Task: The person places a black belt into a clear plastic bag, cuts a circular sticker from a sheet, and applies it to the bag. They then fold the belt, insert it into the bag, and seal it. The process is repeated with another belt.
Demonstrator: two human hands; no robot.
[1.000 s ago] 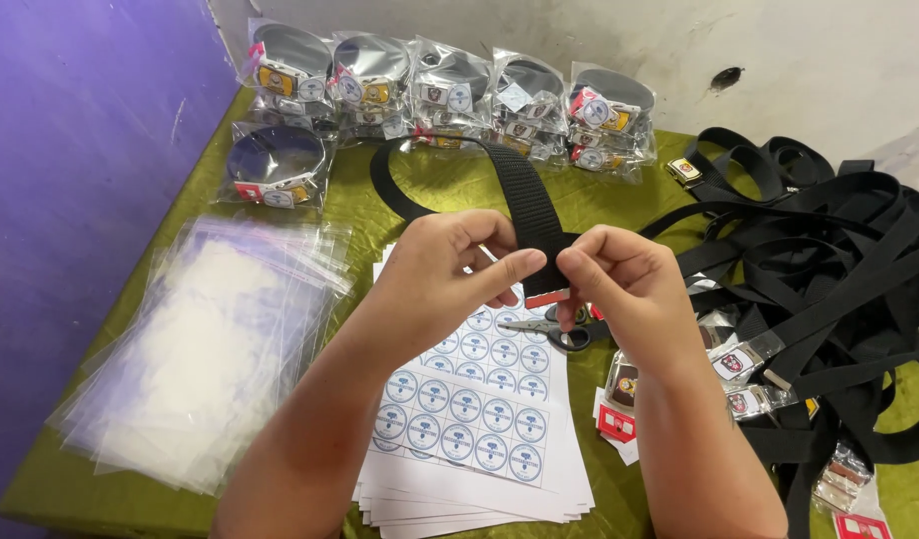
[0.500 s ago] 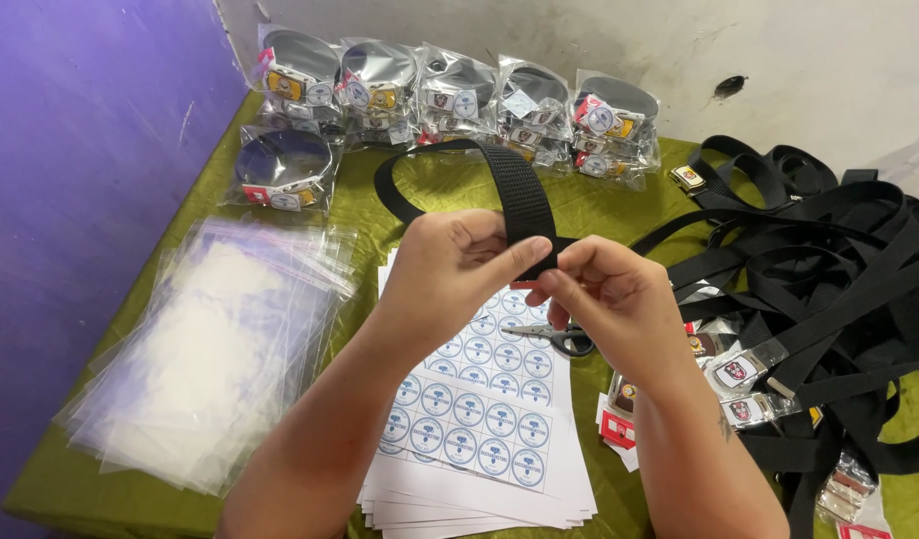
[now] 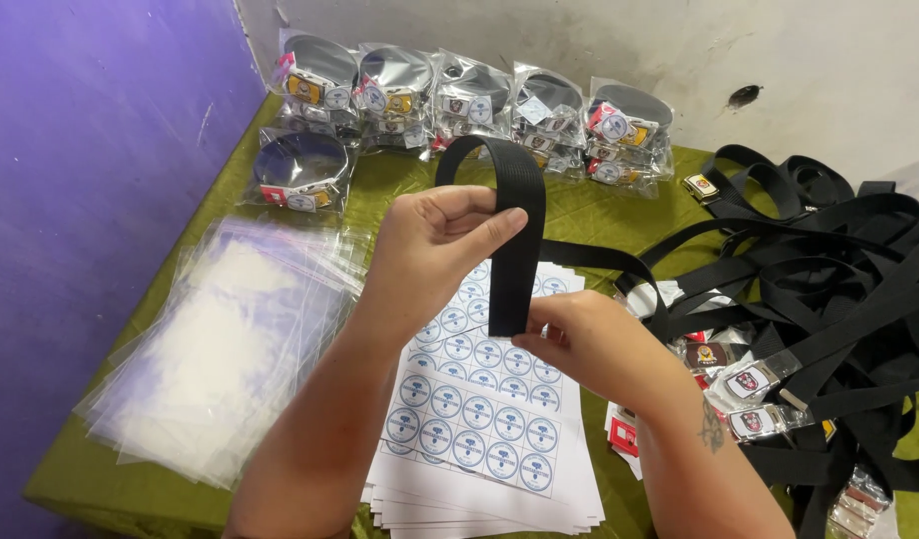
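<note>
Pinching the black webbing belt [image 3: 516, 245] above the sticker sheets [image 3: 479, 409], the left hand [image 3: 434, 245] grips its loop; the right hand [image 3: 589, 344] nips its lower end; folding cleanly likely needs edges aligned.

Webbing belt [image 3: 516, 250] pinched between left hand [image 3: 434, 250] and right hand [image 3: 589, 344]. Sticker sheets [image 3: 484, 419] directly below grip, plastic bags [image 3: 220, 349] left, loose belts [image 3: 839, 289] right, bagged belts [image 3: 469, 105] behind.
</note>
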